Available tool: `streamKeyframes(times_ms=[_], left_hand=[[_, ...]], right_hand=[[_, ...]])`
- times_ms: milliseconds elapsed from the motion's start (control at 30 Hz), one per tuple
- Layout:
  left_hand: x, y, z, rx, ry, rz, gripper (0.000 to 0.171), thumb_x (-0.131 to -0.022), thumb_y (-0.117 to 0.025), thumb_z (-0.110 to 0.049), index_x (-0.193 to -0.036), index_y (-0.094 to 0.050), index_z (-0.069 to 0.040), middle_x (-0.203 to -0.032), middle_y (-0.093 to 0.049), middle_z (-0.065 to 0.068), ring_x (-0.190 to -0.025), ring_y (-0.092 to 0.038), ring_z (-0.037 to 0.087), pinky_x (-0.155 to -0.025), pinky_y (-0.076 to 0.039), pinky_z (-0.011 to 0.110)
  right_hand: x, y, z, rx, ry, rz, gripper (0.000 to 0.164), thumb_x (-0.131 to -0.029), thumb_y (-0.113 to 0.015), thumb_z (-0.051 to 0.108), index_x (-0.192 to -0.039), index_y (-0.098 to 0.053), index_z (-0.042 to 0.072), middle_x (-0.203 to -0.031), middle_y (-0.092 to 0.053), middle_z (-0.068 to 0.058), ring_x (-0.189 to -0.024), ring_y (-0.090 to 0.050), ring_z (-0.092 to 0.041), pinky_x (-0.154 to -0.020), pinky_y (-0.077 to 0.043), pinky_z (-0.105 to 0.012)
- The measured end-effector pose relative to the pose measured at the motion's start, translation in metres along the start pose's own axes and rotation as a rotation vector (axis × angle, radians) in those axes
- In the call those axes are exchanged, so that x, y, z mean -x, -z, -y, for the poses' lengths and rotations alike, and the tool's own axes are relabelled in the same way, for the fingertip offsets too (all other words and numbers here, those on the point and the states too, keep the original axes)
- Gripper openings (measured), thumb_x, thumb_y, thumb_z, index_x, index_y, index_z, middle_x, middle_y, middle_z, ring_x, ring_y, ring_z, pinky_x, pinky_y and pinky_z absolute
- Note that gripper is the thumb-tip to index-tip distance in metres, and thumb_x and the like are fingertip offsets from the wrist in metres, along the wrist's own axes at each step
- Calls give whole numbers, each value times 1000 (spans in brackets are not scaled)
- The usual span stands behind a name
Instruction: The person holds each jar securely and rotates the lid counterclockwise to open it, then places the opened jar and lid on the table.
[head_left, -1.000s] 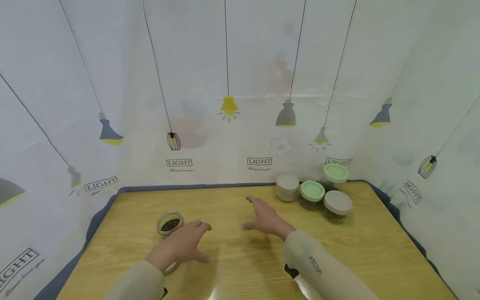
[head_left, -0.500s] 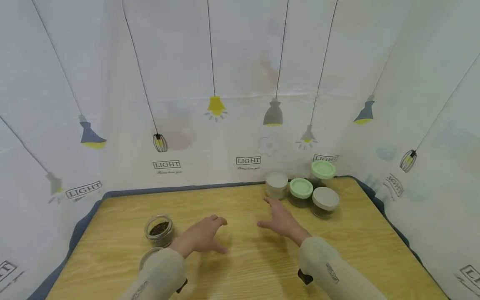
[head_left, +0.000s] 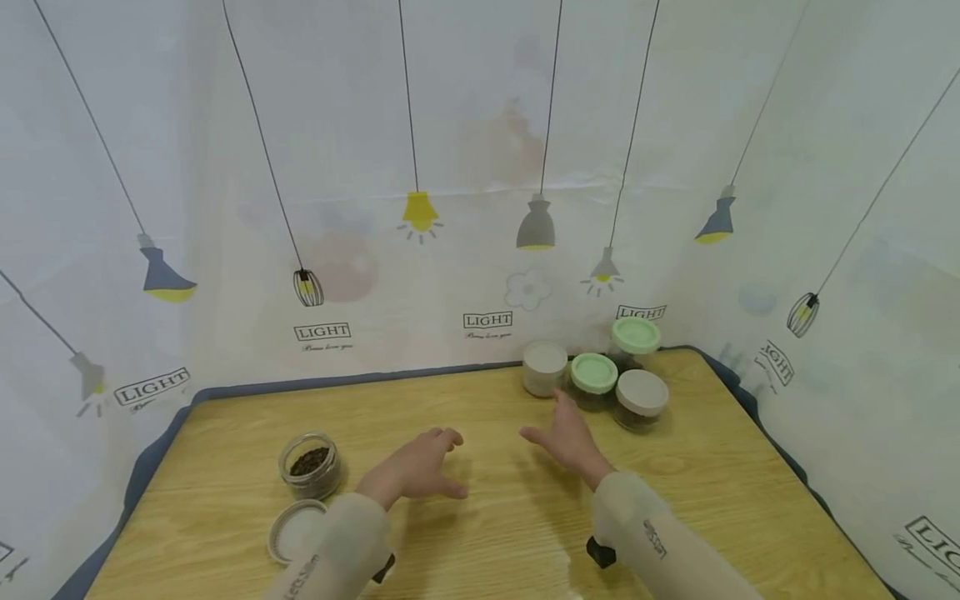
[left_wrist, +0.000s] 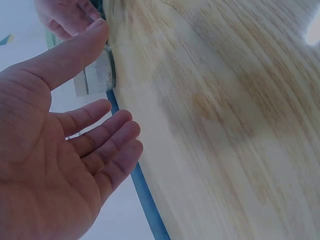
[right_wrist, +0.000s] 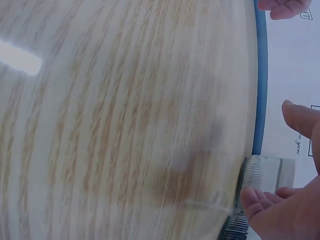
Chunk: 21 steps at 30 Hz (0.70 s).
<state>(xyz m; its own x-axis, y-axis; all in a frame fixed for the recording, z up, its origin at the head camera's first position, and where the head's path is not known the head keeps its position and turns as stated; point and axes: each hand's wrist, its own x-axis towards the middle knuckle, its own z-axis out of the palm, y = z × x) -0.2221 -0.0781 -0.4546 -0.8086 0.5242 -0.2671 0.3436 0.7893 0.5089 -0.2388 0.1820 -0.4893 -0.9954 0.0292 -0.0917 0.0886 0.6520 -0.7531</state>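
Observation:
My left hand (head_left: 416, 468) hovers over the middle of the wooden table, fingers and thumb spread, holding nothing. To its left stands an open glass jar (head_left: 311, 471) of dark grains, with a round white lid (head_left: 292, 532) lying in front of it, partly behind my sleeve. My right hand (head_left: 570, 437), also empty and spread, is just in front of a cluster of lidded jars. Nearest its fingertips is a pale jar with a white lid (head_left: 545, 368). Beside that are a green-lidded jar (head_left: 594, 375) and a white-lidded jar (head_left: 641, 398) with dark contents.
Another green-lidded jar (head_left: 635, 337) stands at the back of the cluster, raised above its neighbours. The table (head_left: 487, 542) ends at a dark blue edge (head_left: 360, 379) against a white curtain (head_left: 450, 108) printed with lamps.
The head view has turned right, so the scene slides left. Both hands have moved right over the table, the right one closer to the jars. The open jar and lid have come out from behind my left arm.

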Motion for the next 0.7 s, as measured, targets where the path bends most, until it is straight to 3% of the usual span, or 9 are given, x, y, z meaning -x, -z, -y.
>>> streamKeyframes(times_ms=[167,433,700], left_hand=[[-3,-2,4,27,13,6,71,-81,-78,-36,-138,-46,-7,-137,-52,15,-127,-51,34,-105,-43,52],[-1,-4,6,64,21,17,70,-80,-78,-37,-137,-48,-8,-136,-54,14,-126,-52,34,-105,-43,53],[2,-2,14,60,23,9,68,-80,-79,-35,-135,-49,-6,-134,-54,15,-124,-53,35,-104,-44,53]], right_hand=[[-12,-7,-5,-20,-57,-4,95,-87,-71,31,-152,-12,-8,-156,-20,-31,-146,-21,-45,-118,-25,-57],[-25,-19,-5,-101,-76,-22,106,-90,-69,33,-153,8,-5,-160,1,-30,-149,-5,-43,-121,-14,-55],[-40,-26,-3,-110,-154,-78,108,-90,-68,32,-152,14,-4,-159,2,-32,-149,-5,-44,-122,-13,-54]])
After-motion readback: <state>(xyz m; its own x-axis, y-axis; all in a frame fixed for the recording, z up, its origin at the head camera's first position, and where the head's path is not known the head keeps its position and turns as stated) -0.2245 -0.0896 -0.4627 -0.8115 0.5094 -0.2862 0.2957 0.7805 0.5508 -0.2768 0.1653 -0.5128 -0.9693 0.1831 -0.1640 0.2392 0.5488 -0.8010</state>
